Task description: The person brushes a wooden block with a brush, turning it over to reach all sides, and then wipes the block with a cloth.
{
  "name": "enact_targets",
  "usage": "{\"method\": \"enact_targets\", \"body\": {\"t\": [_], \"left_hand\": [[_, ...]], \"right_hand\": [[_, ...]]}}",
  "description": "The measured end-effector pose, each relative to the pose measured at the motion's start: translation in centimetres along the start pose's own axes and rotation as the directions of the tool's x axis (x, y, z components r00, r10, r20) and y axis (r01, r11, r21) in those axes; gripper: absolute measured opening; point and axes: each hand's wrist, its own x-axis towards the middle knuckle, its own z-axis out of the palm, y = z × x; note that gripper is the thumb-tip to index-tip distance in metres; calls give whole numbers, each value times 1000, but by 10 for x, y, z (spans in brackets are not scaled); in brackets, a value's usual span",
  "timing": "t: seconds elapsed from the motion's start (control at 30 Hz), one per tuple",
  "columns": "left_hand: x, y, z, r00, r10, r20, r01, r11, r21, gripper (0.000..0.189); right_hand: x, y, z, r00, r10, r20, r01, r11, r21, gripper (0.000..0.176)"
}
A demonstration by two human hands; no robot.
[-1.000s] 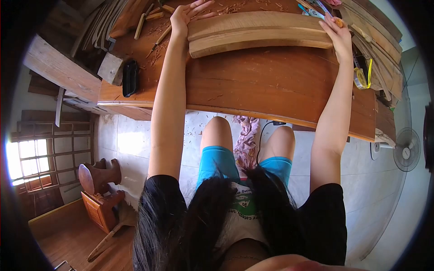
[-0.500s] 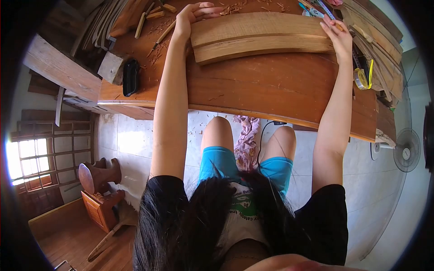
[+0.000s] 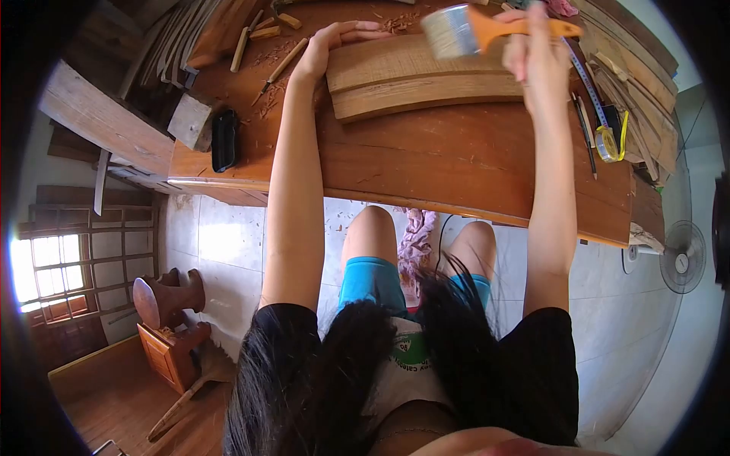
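Observation:
A curved wooden piece [image 3: 426, 83] with a stepped front edge lies on the brown table [image 3: 426, 159]. My left hand [image 3: 327, 49] rests against its left end, fingers stretched along the back edge. In my right hand [image 3: 536, 57] is a paintbrush [image 3: 479, 32] with an orange handle and pale bristles, raised over the right part of the wood. My right fingers are wrapped round the handle. Reddish wood shavings lie behind and left of the piece.
Left on the table are a thin carving tool [image 3: 285, 64], a black case [image 3: 224, 140] and a wood block [image 3: 190, 121]. To the right lie a tape measure [image 3: 607, 144], pencils [image 3: 585, 125] and stacked wood strips [image 3: 635, 99]. A fan [image 3: 683, 257] stands beyond.
My right hand has left the wood's right end and now holds the paintbrush above it. My left hand stays at the left end. The view has shifted slightly.

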Motion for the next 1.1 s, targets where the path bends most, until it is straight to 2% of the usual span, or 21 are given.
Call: {"method": "enact_targets", "body": {"t": [0.03, 0.13, 0.2, 0.23, 0.27, 0.3, 0.4, 0.5, 0.53, 0.57, 0.6, 0.67, 0.7, 0.77, 0.8, 0.9, 0.93, 0.97, 1.03, 1.1], "left_hand": [[1, -1, -2, 1000, 2, 10, -2, 1000, -5, 62], [2, -3, -2, 1000, -5, 21, 5, 1000, -15, 62], [1, 0, 3, 1000, -16, 1, 16, 1000, -7, 61], [-2, 4, 8, 1000, -24, -17, 24, 1000, 6, 61], [-4, 6, 11, 999, -32, -35, 33, 999, 18, 61], [-3, 5, 11, 999, -24, -36, 26, 999, 38, 62], [3, -1, 7, 1000, -9, -22, 10, 999, 47, 68], [8, -3, 0, 1000, -5, 22, 6, 1000, -23, 76], [8, -4, -2, 1000, 1, 26, 0, 999, -40, 78], [9, -5, -1, 1000, 9, 30, -7, 998, -59, 81], [9, -5, 0, 999, -5, 33, 9, 993, -114, 82], [8, -4, -1, 999, -34, 40, 42, 976, -216, 85], [12, -8, -9, 999, -41, 7, 41, 985, -168, 87], [21, -20, -31, 997, -56, -61, 51, 996, -76, 89], [25, -24, -36, 994, -92, -57, 86, 992, -93, 93], [17, -14, -19, 995, -44, 91, 56, 989, -135, 94], [11, -8, -8, 997, 22, 70, -20, 999, -34, 94], [10, -7, -5, 998, 16, 65, -13, 999, -46, 94], [10, -5, -2, 998, 4, 55, 0, 998, -68, 94], [6, -1, 3, 999, 18, 50, -17, 1000, -22, 94]], "right_hand": [[-1, 6, 4, 989, 114, 89, -123, 988, 95, 46], [9, 26, -3, 984, 62, 168, -47, 995, -91, 42], [24, 32, -29, 997, -78, -10, 69, 928, -367, 42], [33, 38, -48, 981, -158, -108, 85, 866, -493, 43], [37, 36, -69, 927, -359, -111, 193, 708, -680, 45], [41, 30, -82, 839, -540, -64, 255, 495, -831, 48], [45, 22, -87, 702, -696, -151, 83, 291, -953, 43], [21, 15, -27, 734, -679, -2, 301, 328, -895, 44], [17, 14, -10, 883, -465, 67, 239, 321, -916, 43], [14, 11, 7, 968, -218, 120, 183, 296, -937, 43], [3, -4, 29, 964, -133, 230, 266, 432, -862, 42], [-12, -9, 57, 892, -220, 395, 438, 638, -633, 40], [-17, 2, 63, 831, -374, 411, 548, 677, -491, 39], [-18, 6, 74, 862, -264, 432, 435, 824, -363, 38], [-17, 10, 76, 869, -206, 450, 363, 883, -298, 38], [11, 50, 63, 899, -389, 202, 421, 894, -154, 39], [15, 44, 48, 953, -281, 114, 303, 899, -315, 39], [20, 35, 29, 983, -182, 6, 165, 874, -456, 40], [37, 36, -4, 890, -420, -178, 183, 687, -703, 40], [24, 20, -15, 776, -612, -151, 183, 448, -875, 42]]}}
